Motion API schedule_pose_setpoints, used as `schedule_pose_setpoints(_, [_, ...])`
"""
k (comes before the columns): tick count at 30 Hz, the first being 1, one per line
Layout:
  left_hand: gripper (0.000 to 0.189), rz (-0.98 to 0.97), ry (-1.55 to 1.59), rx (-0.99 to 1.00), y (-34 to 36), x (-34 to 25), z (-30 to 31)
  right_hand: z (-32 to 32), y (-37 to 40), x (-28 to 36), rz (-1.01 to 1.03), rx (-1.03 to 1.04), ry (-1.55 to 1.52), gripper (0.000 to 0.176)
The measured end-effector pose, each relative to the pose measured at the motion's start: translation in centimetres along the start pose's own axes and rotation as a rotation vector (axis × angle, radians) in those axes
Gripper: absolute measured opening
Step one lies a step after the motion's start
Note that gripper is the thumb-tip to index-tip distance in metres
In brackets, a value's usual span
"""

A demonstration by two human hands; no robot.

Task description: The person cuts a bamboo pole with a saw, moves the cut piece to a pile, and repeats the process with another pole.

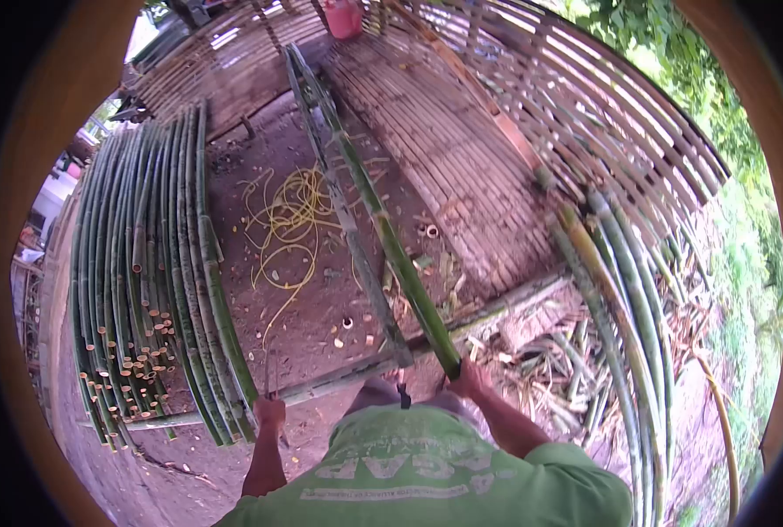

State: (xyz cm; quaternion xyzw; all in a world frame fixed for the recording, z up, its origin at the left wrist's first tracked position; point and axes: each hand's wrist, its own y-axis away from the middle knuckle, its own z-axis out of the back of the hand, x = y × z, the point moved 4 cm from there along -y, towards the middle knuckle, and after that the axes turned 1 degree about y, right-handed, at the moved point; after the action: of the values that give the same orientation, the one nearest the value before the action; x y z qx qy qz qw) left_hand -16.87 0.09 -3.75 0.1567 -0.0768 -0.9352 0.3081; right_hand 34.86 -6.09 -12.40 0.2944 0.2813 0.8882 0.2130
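My right hand (pixel 469 379) is wrapped round the near end of a long green bamboo pole (pixel 398 256), which slants away from me toward the back. Close beside that pole lies a greyer pole (pixel 365 272), its near end by the crosswise bamboo log (pixel 339 378) on the ground. Lower left, my left hand (pixel 269 411) is closed near the end of the green bamboo stack (pixel 150 281). A thin dark thing shows just above that fist, too small to identify.
Yellow cord (pixel 299 211) lies tangled on the dirt floor. A slatted bamboo platform (pixel 444 158) fills the right back, with a red container (pixel 343 18) at its far end. More thick poles (pixel 620 325) and cut bamboo scraps (pixel 567 369) are at the right.
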Motion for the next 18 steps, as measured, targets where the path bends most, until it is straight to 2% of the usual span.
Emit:
schedule_pose_setpoints(2, [0.018,-0.199,-0.163,0.001,-1.2,-1.4,-0.2,-4.2,-3.0,-0.7,0.054,0.069,0.022,0.068])
schedule_pose_setpoints(4, [0.019,-0.440,-0.012,0.058,-0.3,-5.0,2.3,-5.1,-2.2,0.5,0.047,0.056,-0.009,0.069])
schedule_pose_setpoints(6, [0.021,-0.566,0.105,0.216,0.4,-7.0,3.9,-6.0,-2.7,0.2,-0.015,-0.029,-0.070,0.071])
schedule_pose_setpoints(11, [0.026,-0.793,0.193,0.650,2.4,-14.3,5.3,-6.3,-1.9,0.5,-0.084,-0.064,-0.135,0.068])
schedule_pose_setpoints(16, [0.023,-1.029,0.139,0.994,5.8,-18.9,0.4,-4.3,-0.3,2.2,-0.193,-0.165,-0.393,0.065])
schedule_pose_setpoints(18, [0.021,-1.072,0.139,1.036,6.7,-19.3,-1.2,-5.4,-1.7,0.8,-0.199,-0.209,-0.449,0.063])
